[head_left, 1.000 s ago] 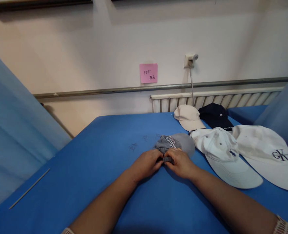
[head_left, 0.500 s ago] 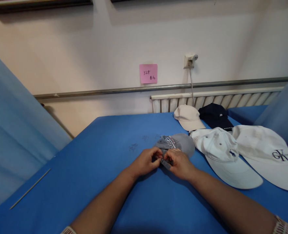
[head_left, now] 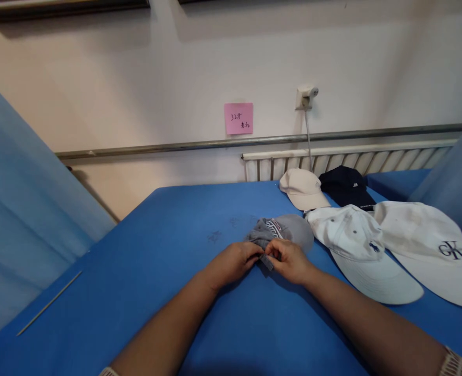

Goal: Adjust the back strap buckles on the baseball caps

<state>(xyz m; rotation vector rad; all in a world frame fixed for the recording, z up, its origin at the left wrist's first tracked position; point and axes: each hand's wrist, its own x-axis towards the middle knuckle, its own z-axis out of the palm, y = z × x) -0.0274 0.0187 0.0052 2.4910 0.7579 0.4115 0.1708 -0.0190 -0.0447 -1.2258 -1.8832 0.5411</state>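
Your left grip [head_left: 234, 262] and right grip [head_left: 291, 262] pinched the grey cap [head_left: 299, 230].
It lay on the desk [head_left: 137, 313], by the polo cap [head_left: 346, 230]. Its small strap [head_left: 267, 262] could have slipped if you pulled too hard.

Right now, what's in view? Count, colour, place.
held cap: 1, grey, in hands
pale cap: 1, cream, table's back
dark cap: 1, navy, table's back
horse-logo cap: 1, whitish, right
lettered cap: 1, white, far right
table: 1, blue, centre
side surface: 1, blue, right
stick: 1, brown, table's left
note: 1, pink, wall
socket: 1, white, wall
cord: 1, grey, below socket
rail: 1, metallic, wall
radiator: 1, white, behind caps
curtains: 2, blue, both edges
strips: 2, dark, top
left hand and right hand: 2, bare, on cap
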